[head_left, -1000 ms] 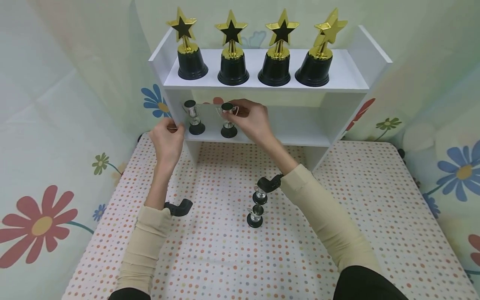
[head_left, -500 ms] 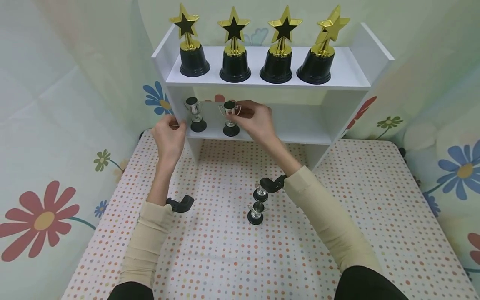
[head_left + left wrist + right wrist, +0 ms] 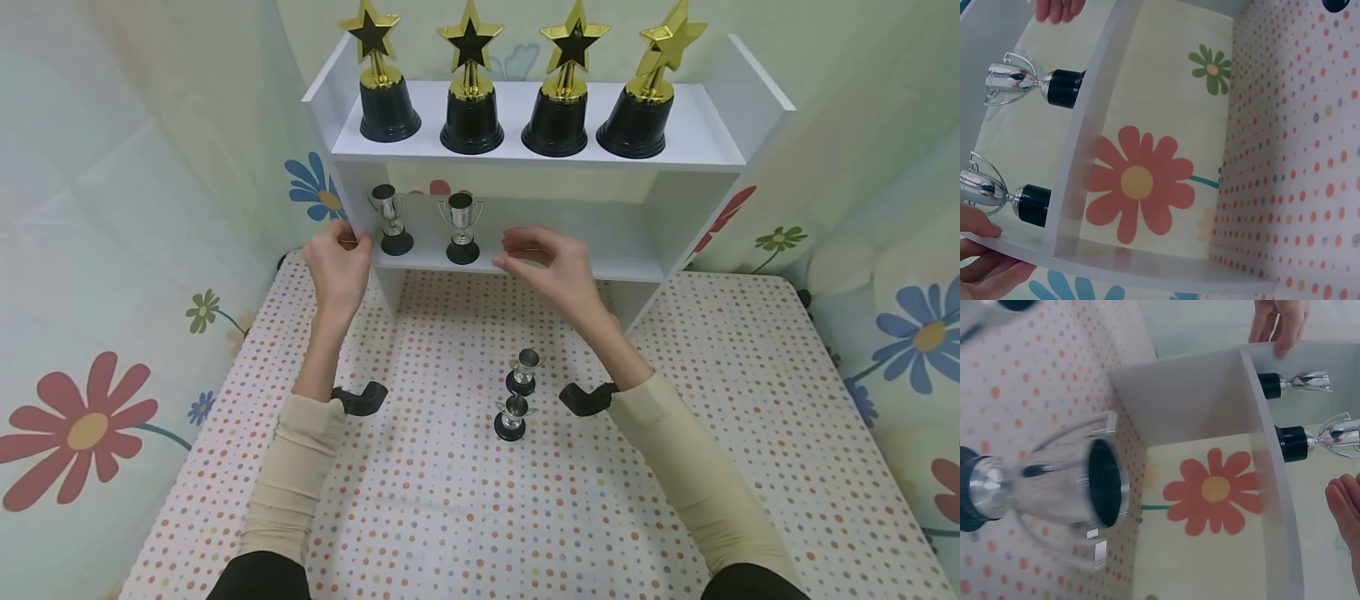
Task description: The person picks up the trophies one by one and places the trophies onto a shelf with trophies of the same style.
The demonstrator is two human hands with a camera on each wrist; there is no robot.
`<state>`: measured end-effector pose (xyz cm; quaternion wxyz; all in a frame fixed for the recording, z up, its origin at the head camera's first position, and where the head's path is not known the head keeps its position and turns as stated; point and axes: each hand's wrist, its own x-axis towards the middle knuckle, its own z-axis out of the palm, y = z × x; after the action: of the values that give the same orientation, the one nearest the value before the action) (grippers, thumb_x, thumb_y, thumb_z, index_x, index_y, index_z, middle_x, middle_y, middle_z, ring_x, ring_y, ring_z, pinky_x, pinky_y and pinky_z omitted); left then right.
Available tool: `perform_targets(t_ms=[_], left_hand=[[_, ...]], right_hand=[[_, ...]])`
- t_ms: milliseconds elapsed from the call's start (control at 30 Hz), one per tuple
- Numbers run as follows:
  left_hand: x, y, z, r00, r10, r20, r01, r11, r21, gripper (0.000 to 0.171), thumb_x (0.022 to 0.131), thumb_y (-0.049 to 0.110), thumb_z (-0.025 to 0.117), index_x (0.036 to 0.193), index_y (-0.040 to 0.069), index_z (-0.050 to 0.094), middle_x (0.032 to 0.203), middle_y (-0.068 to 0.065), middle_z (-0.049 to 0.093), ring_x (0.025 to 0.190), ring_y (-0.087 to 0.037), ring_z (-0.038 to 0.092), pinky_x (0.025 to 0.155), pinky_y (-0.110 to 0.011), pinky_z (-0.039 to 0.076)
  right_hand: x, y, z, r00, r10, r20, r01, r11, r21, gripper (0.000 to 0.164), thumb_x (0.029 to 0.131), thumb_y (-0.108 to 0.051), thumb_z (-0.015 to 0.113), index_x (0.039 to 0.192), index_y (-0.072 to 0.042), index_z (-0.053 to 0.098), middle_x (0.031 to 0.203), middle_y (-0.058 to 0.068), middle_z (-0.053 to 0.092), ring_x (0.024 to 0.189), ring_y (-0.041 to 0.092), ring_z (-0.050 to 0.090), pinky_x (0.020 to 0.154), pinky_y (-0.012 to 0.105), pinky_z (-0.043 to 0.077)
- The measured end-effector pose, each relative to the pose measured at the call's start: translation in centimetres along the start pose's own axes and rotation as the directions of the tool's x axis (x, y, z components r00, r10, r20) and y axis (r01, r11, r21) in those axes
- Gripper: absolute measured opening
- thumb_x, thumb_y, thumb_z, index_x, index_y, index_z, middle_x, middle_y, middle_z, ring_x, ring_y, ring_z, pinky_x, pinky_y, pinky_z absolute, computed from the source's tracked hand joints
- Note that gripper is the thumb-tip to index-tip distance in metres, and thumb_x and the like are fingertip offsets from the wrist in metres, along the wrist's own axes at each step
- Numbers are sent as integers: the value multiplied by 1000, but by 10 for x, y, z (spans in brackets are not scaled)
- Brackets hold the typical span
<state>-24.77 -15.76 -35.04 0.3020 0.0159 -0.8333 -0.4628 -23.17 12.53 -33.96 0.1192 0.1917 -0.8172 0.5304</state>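
My left hand (image 3: 337, 271) grips the left side panel of a white two-tier shelf (image 3: 607, 242); in the left wrist view its thumb and fingers (image 3: 997, 275) lie on either side of the panel edge. Just in front of the lower tier, my right hand (image 3: 555, 271) holds nothing, its fingers loosely bent. Two small silver trophy cups with black bases stand upright on that tier: one trophy cup (image 3: 392, 221) beside the left panel, another trophy cup (image 3: 461, 225) to its right, apart from my right hand. On the table are a farther trophy cup (image 3: 523, 371) and a nearer trophy cup (image 3: 512, 417).
Several gold star trophies (image 3: 470, 100) with black bases line the top tier. The shelf stands at the back of a table (image 3: 450, 500) with a dotted cover. A floral backdrop (image 3: 82, 250) hangs around it.
My right hand has let go of the second trophy cup on the lower tier and drawn back to the right and toward me. My left hand stays on the panel. The head view tilts slightly down.
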Motion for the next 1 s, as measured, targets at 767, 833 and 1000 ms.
perform_targets(t_ms=[767, 833, 1000], left_hand=[[3, 4, -1, 1000, 1, -13, -1, 999, 40, 17, 89, 9, 61, 93, -5, 71, 89, -19, 73, 73, -27, 69, 60, -20, 46], [3, 3, -1, 1000, 1, -15, -1, 999, 46, 17, 89, 9, 61, 93, -5, 71, 89, -19, 73, 74, -27, 69, 61, -20, 46], [2, 3, 0, 1000, -2, -11, 3, 999, 45, 18, 89, 9, 61, 93, -6, 71, 89, -20, 73, 74, -28, 69, 61, -22, 47]], right_hand=[[-113, 66, -3, 993, 56, 106, -43, 991, -125, 46, 80, -22, 79, 121, -8, 66, 117, 7, 70, 107, 22, 68, 93, 34, 53], [-117, 70, -1, 991, 75, 109, -65, 993, -97, 45, 79, -20, 80, 120, -6, 66, 117, 9, 70, 107, 23, 67, 93, 33, 53], [-124, 78, 4, 985, 125, 117, -115, 990, -86, 46, 80, -23, 80, 121, -8, 66, 119, 8, 68, 111, 24, 65, 94, 29, 52]])
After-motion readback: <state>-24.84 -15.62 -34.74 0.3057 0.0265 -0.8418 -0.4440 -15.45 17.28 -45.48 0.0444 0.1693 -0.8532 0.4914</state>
